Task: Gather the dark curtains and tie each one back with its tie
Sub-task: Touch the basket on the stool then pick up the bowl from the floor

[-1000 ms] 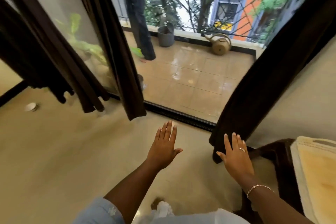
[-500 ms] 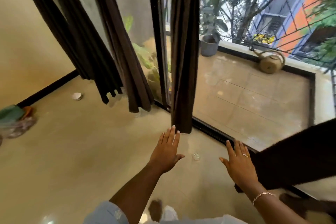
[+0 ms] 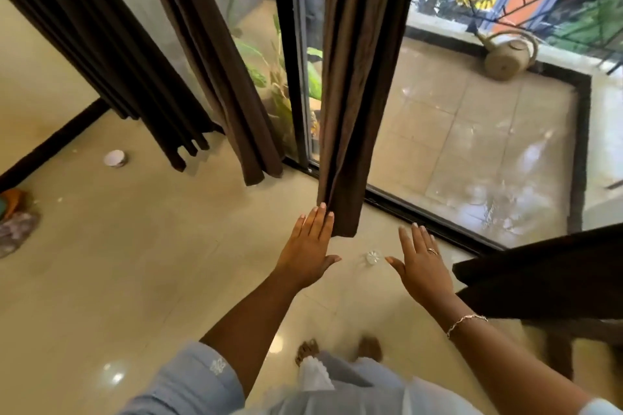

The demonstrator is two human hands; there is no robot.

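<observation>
Several dark brown curtain panels hang along the glass door. The middle curtain hangs straight down in front of the door frame, its hem just above the floor. My left hand is flat with fingers together, fingertips touching that hem's left edge. My right hand is open with fingers spread, a little right of the hem, apart from it. Two more curtains hang to the left, one by the glass and one near the wall. Another dark curtain crosses the right edge. No tie is visible.
A small clear round object lies on the shiny beige floor between my hands. A white cap lies at left, a pile of cloth at the far left. Beyond the glass a watering can sits on the wet balcony.
The view has swung left and closer to the middle curtain. My left hand has come up to its hem; the right-hand curtain has slid to the frame's right edge.
</observation>
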